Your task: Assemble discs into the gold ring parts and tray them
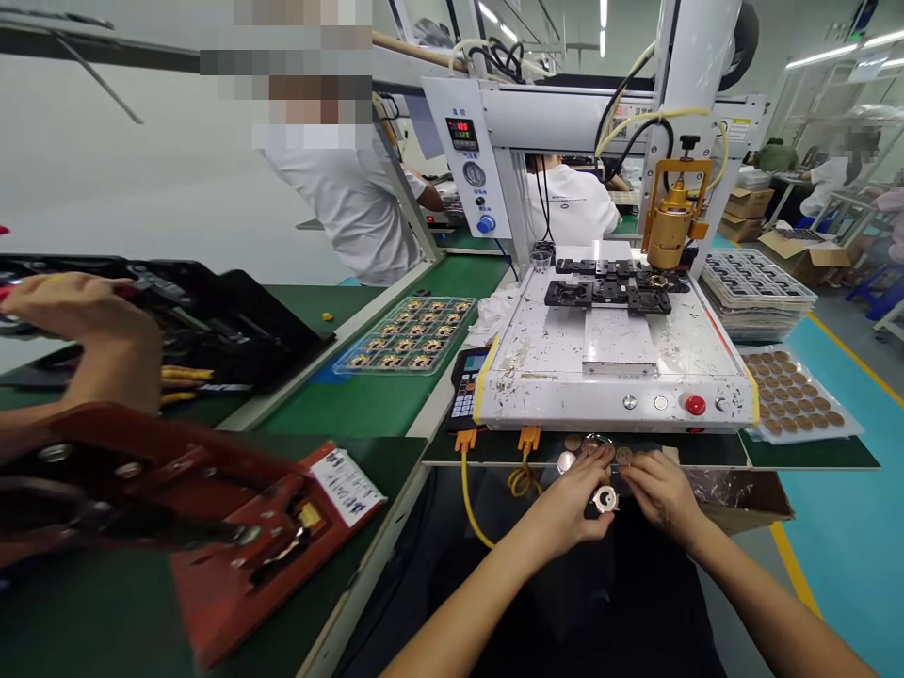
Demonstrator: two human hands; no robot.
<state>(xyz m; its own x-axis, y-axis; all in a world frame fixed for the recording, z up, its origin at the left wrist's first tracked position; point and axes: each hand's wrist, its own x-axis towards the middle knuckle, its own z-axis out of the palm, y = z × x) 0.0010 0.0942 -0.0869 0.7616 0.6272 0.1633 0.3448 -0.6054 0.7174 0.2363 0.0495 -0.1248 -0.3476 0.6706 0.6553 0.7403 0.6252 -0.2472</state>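
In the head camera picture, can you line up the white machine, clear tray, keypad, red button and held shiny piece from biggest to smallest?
1. White machine
2. Clear tray
3. Keypad
4. Red button and held shiny piece: they look too alike to rank.

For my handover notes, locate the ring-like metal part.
In the head view, right of centre, the ring-like metal part is in the person's left hand, below the white machine.
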